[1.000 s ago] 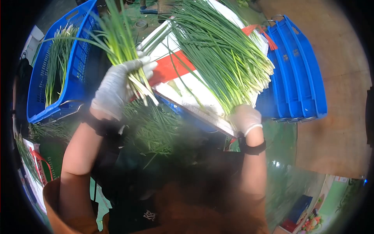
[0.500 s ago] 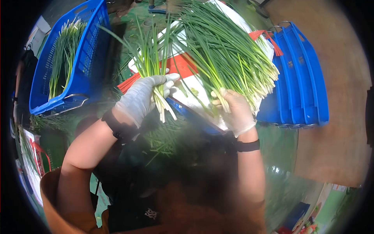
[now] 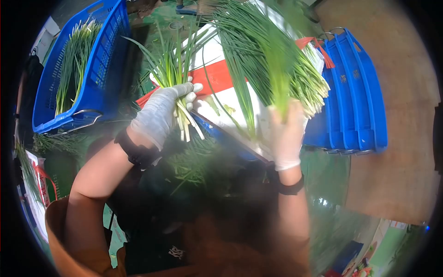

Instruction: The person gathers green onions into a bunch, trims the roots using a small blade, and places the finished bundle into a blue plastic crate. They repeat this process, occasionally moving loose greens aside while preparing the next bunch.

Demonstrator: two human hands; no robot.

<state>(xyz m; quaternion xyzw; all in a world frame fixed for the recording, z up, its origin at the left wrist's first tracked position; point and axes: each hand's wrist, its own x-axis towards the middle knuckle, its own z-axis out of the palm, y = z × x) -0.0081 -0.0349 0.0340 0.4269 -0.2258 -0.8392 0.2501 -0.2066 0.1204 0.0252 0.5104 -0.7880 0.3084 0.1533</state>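
Observation:
My gloved left hand is closed round a small bunch of spring onions, white ends down and green tops pointing away from me. My gloved right hand, blurred by motion, is closed on the lower ends of another few spring onion stalks, their greens smeared. Behind it lies a large pile of spring onions, roots toward the right. The pile rests on a white surface with a red band. A few loose stalks lie between my hands.
A blue basket with spring onions inside stands at the left. Blue nested crates stand at the right. Red ties hang by the pile, and more red strips lie near my left wrist. Green scraps lie below.
My right hand has moved right and lifted stalks, which now stand upright and blurred in front of the pile. My left hand keeps its bunch, shifted slightly left in view.

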